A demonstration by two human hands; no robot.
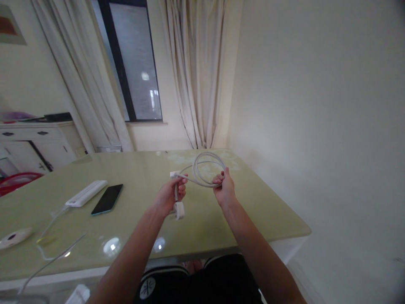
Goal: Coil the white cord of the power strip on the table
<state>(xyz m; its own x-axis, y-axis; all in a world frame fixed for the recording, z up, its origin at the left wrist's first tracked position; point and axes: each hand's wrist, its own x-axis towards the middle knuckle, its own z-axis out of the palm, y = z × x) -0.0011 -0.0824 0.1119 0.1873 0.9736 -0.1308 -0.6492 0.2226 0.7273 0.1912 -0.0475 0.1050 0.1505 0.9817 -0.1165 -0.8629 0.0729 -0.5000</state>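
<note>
Our forearms (133,249) reach forward over the table (253,211), angling inward. Our left hand (171,194) pinches the pale cable (202,183) near its white plug (179,210), while our right hand (224,185) grips its coil (194,166). Above the table, the cable's long axis runs sideways between them, plug hanging toward the table's near edge.

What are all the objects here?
table: one, green, middle
coiled cable: one, whitish, between hands
blocks: two, white, at left hand
phone: one, black, table's left
long device: one, white, beside phone
oval object: one, white, far left
cords: count unclear, whitish, left
curtains: two, cream, flanking window
window: one, dark-framed, back
cabinet: one, white, left
rimmed object: one, red, far left
wall picture: one, brownish, upper left
clothing: one, black, bottom
left hand: one, pinching cable
right hand: one, gripping coil
</note>
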